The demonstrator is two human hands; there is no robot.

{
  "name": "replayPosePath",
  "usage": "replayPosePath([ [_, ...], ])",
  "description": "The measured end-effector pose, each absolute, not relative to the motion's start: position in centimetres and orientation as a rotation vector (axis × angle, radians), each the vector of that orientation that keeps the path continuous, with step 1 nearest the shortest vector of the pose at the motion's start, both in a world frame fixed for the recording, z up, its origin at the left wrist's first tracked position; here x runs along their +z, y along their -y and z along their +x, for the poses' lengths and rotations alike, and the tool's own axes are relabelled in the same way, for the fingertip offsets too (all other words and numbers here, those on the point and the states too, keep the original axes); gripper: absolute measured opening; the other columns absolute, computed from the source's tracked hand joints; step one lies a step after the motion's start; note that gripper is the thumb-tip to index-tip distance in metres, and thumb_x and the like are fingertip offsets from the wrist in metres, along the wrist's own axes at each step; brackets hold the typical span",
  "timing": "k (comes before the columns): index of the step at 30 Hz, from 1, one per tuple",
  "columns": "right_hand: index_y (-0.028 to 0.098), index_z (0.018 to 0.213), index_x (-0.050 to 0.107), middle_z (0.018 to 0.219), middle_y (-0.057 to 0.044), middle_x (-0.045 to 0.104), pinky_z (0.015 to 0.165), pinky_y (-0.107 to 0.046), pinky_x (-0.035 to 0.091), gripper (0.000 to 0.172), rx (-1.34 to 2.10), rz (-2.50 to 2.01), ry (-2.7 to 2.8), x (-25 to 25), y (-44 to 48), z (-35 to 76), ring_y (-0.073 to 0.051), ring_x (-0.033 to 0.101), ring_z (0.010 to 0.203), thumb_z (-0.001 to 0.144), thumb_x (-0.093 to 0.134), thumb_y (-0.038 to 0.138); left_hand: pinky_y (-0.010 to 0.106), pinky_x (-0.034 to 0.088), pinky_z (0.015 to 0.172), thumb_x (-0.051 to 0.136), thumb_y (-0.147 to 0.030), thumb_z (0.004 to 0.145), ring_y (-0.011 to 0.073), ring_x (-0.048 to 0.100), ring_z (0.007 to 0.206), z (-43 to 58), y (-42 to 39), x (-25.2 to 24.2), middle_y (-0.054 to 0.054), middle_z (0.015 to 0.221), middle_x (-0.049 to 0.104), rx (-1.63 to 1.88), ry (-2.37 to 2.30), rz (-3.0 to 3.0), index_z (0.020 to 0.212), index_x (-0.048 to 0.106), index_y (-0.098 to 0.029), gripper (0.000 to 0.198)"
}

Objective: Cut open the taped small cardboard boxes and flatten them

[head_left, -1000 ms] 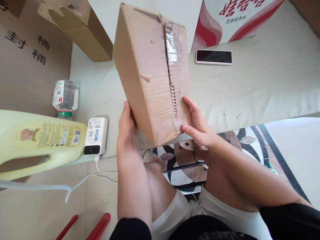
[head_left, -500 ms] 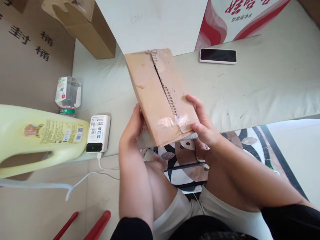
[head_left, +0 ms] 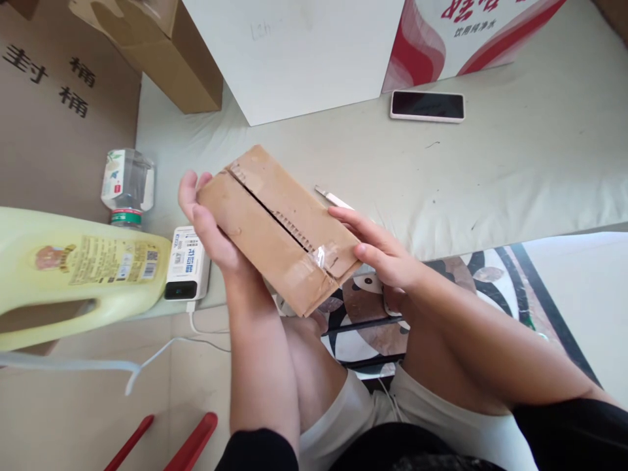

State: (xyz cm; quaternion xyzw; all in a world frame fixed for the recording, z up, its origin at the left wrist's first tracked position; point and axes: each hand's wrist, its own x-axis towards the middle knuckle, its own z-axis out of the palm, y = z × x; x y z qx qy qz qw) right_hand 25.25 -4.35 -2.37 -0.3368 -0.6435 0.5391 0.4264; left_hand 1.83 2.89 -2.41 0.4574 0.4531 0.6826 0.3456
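A small brown cardboard box [head_left: 275, 229] is held up over the edge of the cloth-covered surface, tilted, its taped seam facing me with the tape slit along much of it. My left hand [head_left: 209, 226] grips its far left corner, thumb on the near side and fingertips curling behind. My right hand [head_left: 375, 245] holds the right end, thumb and fingers on the near right corner. Just beyond the box lies a slim white tool with a metal tip, like a utility knife [head_left: 336, 198], partly hidden by the box and my right hand.
On the pale cloth [head_left: 520, 150] lie a phone [head_left: 428, 106], a white power bank [head_left: 188, 265] with a cable, a clear bottle [head_left: 128, 180] and a yellow jug [head_left: 98, 268]. Behind stand a white box [head_left: 304, 59] and brown cartons [head_left: 161, 52]. Red bars [head_left: 193, 441] show at lower left.
The box has turned counter-clockwise and come lower and to the left. My left hand has shifted from its left side to the far left corner. The white tool has come into view.
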Motion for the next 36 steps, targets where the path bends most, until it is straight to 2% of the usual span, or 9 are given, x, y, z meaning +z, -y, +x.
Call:
replayPosePath([
  [2,0.033,0.151,0.051,0.157,-0.006,0.054,0.113,-0.047,0.050,0.063,1.347,-0.859,1.607,-2.3,4.3,25.2,-0.027,0.054,0.142,0.096,0.052,0.065,0.037,0.048,0.099,0.062,-0.043,0.077,0.0214,0.059,0.107,2.2,-2.7,-1.8,0.008,0.116,0.056,1.869,-1.066,1.109,0.131,0.037,-0.026,0.061],
  [6,0.030,0.148,0.054,0.152,-0.008,0.059,0.110,-0.047,0.052,0.064,1.337,-0.899,1.590,-2.2,4.1,25.1,-0.027,0.057,0.140,0.095,0.052,0.066,0.033,0.046,0.081,0.060,-0.023,0.060,0.0196,0.055,0.089,2.3,-2.6,-1.3,0.005,0.095,0.055,1.853,-1.091,1.013,0.114,0.047,-0.021,0.056],
  [13,0.026,0.136,0.061,0.135,-0.008,0.070,0.107,-0.047,0.053,0.056,1.255,-0.939,1.522,-2.6,4.1,25.6,-0.025,0.066,0.124,0.097,0.046,0.064,0.034,0.046,0.084,0.055,-0.022,0.058,0.0195,0.053,0.091,2.4,-2.7,-0.8,0.005,0.094,0.051,1.864,-1.141,1.021,0.104,0.049,-0.020,0.046],
  [17,0.021,0.117,0.070,0.115,-0.011,0.074,0.097,-0.047,0.055,0.038,0.898,-1.366,1.606,-2.9,3.3,26.4,-0.027,0.068,0.109,0.096,0.051,0.046,0.034,0.045,0.084,0.057,-0.018,0.059,0.0196,0.053,0.090,2.4,-2.6,-0.9,0.005,0.093,0.051,1.888,-1.095,1.008,0.101,0.051,-0.019,0.043],
  [23,0.019,0.137,0.065,0.117,-0.018,0.069,0.092,-0.054,0.053,0.050,0.577,-1.859,2.049,-3.8,2.6,26.7,-0.037,0.065,0.109,0.089,0.055,0.031,0.033,0.043,0.081,0.057,-0.018,0.061,0.0195,0.051,0.088,2.6,-2.6,-0.8,0.005,0.093,0.052,1.881,-1.080,1.005,0.101,0.050,-0.020,0.041],
  [27,0.024,0.147,0.055,0.110,-0.015,0.072,0.075,-0.044,0.051,0.059,0.623,-2.016,2.075,-3.3,2.6,26.6,-0.033,0.066,0.092,0.089,0.050,0.027,0.032,0.043,0.077,0.057,-0.020,0.058,0.0188,0.051,0.088,2.5,-2.6,-0.8,0.005,0.092,0.051,1.879,-1.128,1.003,0.099,0.050,-0.021,0.041],
  [30,0.029,0.148,0.054,0.093,-0.009,0.073,0.068,-0.038,0.046,0.061,0.750,-2.031,1.976,-2.2,2.7,26.7,-0.029,0.064,0.080,0.087,0.049,0.026,0.031,0.042,0.075,0.058,-0.022,0.057,0.0175,0.052,0.085,2.6,-2.7,-0.8,0.004,0.090,0.053,1.878,-1.122,0.978,0.098,0.051,-0.021,0.042],
  [33,0.026,0.133,0.066,0.068,-0.002,0.063,0.063,-0.033,0.041,0.051,0.958,-1.923,1.827,-1.3,3.1,27.0,-0.022,0.059,0.067,0.088,0.042,0.023,0.030,0.041,0.072,0.059,-0.024,0.054,0.0164,0.052,0.082,2.9,-2.7,-0.6,0.002,0.088,0.055,1.899,-1.081,0.932,0.098,0.051,-0.020,0.044],
  [36,0.021,0.109,0.073,0.062,0.000,0.057,0.062,-0.032,0.039,0.040,1.009,-1.812,1.694,-0.8,3.8,27.5,-0.018,0.054,0.062,0.088,0.039,0.023,0.029,0.040,0.072,0.059,-0.024,0.053,0.0152,0.052,0.080,3.2,-2.7,-0.4,0.001,0.085,0.056,1.915,-1.066,0.904,0.096,0.051,-0.019,0.045],
])
